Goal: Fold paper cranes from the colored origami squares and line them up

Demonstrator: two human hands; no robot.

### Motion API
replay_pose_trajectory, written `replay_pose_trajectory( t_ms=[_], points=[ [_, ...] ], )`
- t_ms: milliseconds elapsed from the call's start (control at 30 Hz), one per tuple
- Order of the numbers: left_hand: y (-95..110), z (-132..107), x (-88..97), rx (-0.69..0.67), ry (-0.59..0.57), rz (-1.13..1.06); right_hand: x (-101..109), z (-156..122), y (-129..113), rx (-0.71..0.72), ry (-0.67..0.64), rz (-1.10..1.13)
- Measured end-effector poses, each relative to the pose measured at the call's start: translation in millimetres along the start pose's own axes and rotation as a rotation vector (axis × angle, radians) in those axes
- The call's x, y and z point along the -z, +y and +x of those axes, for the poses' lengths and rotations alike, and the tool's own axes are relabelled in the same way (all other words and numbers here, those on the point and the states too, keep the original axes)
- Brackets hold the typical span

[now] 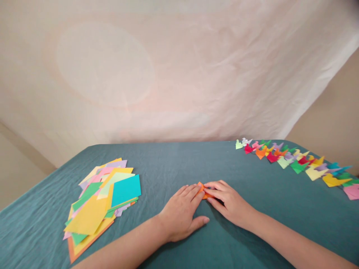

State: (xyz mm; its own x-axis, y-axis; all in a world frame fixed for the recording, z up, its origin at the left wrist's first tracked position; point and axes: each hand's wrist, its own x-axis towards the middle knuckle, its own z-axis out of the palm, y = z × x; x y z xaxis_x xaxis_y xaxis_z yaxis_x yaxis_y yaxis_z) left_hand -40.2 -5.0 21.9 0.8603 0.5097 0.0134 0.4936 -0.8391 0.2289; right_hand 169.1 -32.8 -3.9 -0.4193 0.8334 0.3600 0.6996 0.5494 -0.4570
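Note:
A small folded piece of orange origami paper [206, 195] lies on the table in front of me, partly covered by my fingers. My left hand [182, 211] rests flat, fingers stretched out over the paper's left side and thumb spread toward me. From the right, my right hand [228, 200] grips the paper's right edge between thumb and fingers. The exact shape of the fold is hidden under both hands.
A loose pile of coloured paper sheets [89, 215] lies at the left, a blue sheet [126, 190] on top. Several rows of folded paper birds [298, 166] stand along the right. A dark green cloth [168, 160] covers the table; a pale curtain [179, 74] hangs behind.

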Motion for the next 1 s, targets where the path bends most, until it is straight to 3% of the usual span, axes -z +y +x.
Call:
replay_pose_trajectory(
  t_ms=[100, 467, 700, 1000],
  points=[
    [-1, 1, 1.6, 0.01, 0.011, 0.014, 4, -1, 1, 0.015, -0.05, -0.037],
    [-3, 4, 4.8, 0.014, 0.064, 0.061, 1, -4, -5, 0.16, -0.046, -0.235],
    [-6, 4, -0.4, 0.009, 0.093, 0.115, -5, -6, -2, 0.178, -0.066, -0.341],
    [-5, 5, -3.3, -0.02, 0.099, 0.21, 3, -6, -15, 0.228, -0.111, -0.478]
  ],
)
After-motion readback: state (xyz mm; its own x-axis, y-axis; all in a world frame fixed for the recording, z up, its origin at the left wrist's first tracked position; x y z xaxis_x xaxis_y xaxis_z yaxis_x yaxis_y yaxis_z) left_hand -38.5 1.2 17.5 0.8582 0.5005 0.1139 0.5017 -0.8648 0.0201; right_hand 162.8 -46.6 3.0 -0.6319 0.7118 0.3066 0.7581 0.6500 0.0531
